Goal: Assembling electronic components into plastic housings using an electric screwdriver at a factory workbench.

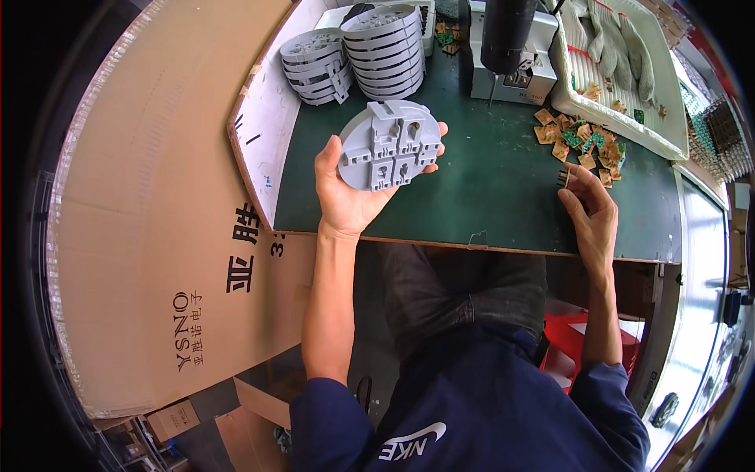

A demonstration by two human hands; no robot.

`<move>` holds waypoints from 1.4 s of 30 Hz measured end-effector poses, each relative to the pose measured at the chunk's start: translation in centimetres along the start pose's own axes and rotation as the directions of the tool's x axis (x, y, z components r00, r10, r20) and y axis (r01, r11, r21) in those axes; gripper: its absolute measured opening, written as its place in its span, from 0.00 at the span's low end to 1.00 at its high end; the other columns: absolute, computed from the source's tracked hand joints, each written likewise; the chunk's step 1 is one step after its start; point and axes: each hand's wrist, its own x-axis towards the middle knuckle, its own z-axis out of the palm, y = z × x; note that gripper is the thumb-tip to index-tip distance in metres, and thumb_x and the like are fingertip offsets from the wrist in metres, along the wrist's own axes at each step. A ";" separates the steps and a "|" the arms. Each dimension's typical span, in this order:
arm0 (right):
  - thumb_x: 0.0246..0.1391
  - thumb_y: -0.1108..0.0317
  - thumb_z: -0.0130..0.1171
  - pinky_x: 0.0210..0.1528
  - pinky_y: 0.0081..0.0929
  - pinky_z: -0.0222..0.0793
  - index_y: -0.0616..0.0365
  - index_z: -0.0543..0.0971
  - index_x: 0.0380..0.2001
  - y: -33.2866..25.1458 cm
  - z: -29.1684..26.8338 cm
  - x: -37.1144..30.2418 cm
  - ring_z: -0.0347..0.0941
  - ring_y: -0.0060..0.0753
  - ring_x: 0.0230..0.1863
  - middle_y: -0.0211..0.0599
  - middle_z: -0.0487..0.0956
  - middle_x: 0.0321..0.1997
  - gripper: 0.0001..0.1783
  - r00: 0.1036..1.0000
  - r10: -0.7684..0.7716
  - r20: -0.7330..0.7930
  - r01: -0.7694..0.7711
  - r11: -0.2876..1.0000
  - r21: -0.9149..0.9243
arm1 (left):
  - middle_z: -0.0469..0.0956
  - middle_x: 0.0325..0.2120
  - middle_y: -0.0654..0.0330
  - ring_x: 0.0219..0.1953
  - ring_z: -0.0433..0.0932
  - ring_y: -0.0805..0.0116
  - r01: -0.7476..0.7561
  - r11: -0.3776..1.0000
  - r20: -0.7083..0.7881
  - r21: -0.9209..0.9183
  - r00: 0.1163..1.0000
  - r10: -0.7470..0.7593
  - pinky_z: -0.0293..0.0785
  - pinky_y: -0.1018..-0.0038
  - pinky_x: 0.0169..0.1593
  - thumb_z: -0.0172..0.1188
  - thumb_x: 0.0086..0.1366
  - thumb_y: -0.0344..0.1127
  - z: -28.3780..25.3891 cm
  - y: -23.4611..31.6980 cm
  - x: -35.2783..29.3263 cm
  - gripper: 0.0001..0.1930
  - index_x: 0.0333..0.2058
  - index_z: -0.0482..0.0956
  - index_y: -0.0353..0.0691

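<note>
My left hand (350,203) is closed around the edge of a round grey plastic housing (379,149). Its moulded side, with slots and recesses, faces up, and it is held above the green work surface (480,197). Between the thumb and fingers of my right hand (595,216) is a small circuit board with dark pins (563,179), partly covered by the fingertips. Just beyond that hand lies a loose pile of small circuit boards (586,140), some tan and some green.
Two stacks of grey housings (385,51) stand at the back left, beside a white side panel (271,149). An electric screwdriver (505,35) points down near a boxy grey machine (535,82). A white foam tray (668,138) holds gloves (617,51). A large cardboard sheet (149,204) fills the left.
</note>
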 end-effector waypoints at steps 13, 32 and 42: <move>0.68 0.72 0.60 0.58 0.20 0.67 0.64 0.74 0.65 2.5 -1.3 0.2 0.74 0.22 0.51 0.31 0.80 0.49 0.24 0.999 -0.042 -0.012 0.041 0.997 -0.061 | 0.60 0.68 0.28 0.65 0.69 0.32 -0.212 0.948 -0.751 -0.235 0.660 -0.038 0.70 0.42 0.63 0.49 0.66 0.72 -0.6 -10.2 -38.9 0.48 0.71 0.62 0.36; 0.63 0.78 0.63 0.50 0.18 0.71 0.62 0.79 0.59 0.8 0.4 0.3 0.74 0.18 0.42 0.28 0.79 0.42 0.21 0.994 -0.101 0.038 0.104 0.993 -0.064 | 0.71 0.64 0.37 0.69 0.66 0.40 -0.238 0.968 -0.658 0.084 0.716 0.233 0.64 0.41 0.69 0.55 0.73 0.60 0.5 -1.3 -46.6 0.37 0.62 0.72 0.27; 0.61 0.79 0.64 0.50 0.19 0.72 0.63 0.79 0.58 -0.2 0.1 -0.1 0.75 0.18 0.42 0.28 0.79 0.42 0.21 0.999 -0.019 -0.043 0.018 1.000 -0.024 | 0.77 0.59 0.45 0.62 0.75 0.55 0.048 -0.064 -0.042 0.997 0.994 0.102 0.71 0.60 0.64 0.74 0.54 0.64 4.6 15.1 7.4 0.52 0.67 0.68 0.32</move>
